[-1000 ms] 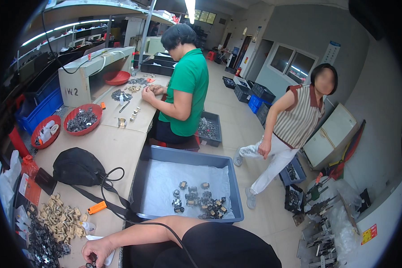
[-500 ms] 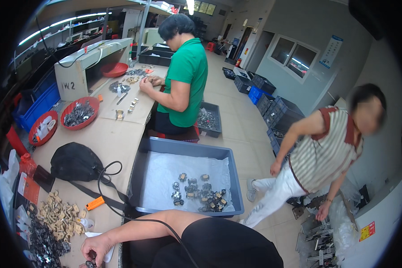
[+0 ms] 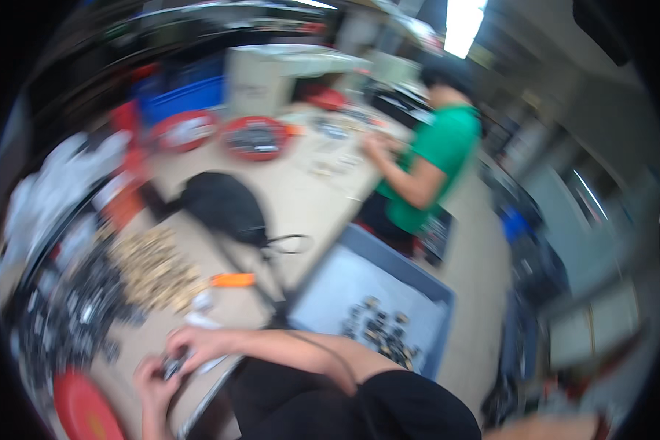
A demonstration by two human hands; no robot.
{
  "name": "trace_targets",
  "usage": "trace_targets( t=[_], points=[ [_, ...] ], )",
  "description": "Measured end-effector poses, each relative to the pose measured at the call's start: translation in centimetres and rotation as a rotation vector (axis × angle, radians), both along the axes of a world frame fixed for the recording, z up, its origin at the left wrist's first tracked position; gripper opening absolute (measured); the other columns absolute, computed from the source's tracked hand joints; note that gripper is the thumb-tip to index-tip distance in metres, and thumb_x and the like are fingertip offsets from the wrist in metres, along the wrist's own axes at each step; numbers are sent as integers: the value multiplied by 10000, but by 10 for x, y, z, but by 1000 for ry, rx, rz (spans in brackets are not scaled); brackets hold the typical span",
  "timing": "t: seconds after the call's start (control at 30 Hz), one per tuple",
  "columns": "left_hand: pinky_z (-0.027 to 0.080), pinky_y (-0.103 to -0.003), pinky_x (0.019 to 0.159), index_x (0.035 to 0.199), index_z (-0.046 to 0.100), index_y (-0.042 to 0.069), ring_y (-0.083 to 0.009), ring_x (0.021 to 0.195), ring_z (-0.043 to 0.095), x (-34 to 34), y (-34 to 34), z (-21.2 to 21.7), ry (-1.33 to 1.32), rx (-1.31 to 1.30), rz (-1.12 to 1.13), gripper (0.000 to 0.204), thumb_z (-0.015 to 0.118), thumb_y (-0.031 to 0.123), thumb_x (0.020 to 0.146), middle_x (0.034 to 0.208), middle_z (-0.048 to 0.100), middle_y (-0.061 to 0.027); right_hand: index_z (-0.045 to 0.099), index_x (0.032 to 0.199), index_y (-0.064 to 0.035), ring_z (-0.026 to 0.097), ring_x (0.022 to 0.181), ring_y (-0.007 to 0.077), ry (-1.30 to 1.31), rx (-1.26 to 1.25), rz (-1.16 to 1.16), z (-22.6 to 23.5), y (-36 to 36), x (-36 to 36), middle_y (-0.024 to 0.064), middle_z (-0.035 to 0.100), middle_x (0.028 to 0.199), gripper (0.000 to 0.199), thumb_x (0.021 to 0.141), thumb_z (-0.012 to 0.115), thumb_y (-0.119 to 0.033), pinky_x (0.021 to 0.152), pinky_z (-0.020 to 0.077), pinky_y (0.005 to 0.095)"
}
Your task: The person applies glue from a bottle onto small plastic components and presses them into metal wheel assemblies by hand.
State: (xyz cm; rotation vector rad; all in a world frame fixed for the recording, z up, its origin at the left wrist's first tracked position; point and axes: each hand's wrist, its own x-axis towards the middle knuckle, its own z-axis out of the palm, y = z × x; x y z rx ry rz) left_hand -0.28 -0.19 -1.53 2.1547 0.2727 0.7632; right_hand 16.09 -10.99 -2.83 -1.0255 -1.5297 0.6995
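Motion blurs the whole picture. Both my hands meet over the workbench near its front edge. My right hand (image 3: pixel 193 345) reaches in from the right, its fingers closed on a small dark metal part (image 3: pixel 171 365). My left hand (image 3: pixel 151 380) rises from the lower edge and grips the same part from the other side. Just beyond lie a heap of tan metal pieces (image 3: pixel 154 270) and, to its left, a heap of dark metal pieces (image 3: pixel 77 315). A white cloth or paper (image 3: pixel 207 362) lies by my right wrist.
A grey bin (image 3: pixel 370 275) with assembled parts stands right of the bench. On the bench are a black bag (image 3: pixel 224 205), an orange block (image 3: pixel 232 280) and red bowls (image 3: pixel 255 139). A red disc-shaped thing (image 3: pixel 86 407) is at lower left. A co-worker in green (image 3: pixel 444 150) sits farther along.
The view has swung left, so the bench and bin appear farther right. My left hand now shows, closed on the part with my right. The walking person's striped top has left the view.
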Motion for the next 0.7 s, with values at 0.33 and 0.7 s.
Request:
trace_targets(
  t=[0.33, 0.7],
  points=[
    [410, -279, 485, 624, 510, 52, -167, 538, 510, 26, -15, -3, -245, -97, -358, 296, 757, 205, 571, 586, 510, -39, 548, 856, 14, 540, 795, 148, 191, -109, -155, -44, -34, 30, 73, 548, 837, 339, 607, 750, -97, 718, 436, 279],
    [447, -252, 573, 741, 588, 50, -113, 632, 536, 13, -44, -20, -113, -179, -27, 203, 759, 121, 657, 692, 587, -41, 623, 947, -39, 577, 789, 205, -899, 353, 135, -101, -5, 92, 109, 625, 860, 282, 716, 690, -185, 724, 456, 317]
  ],
)
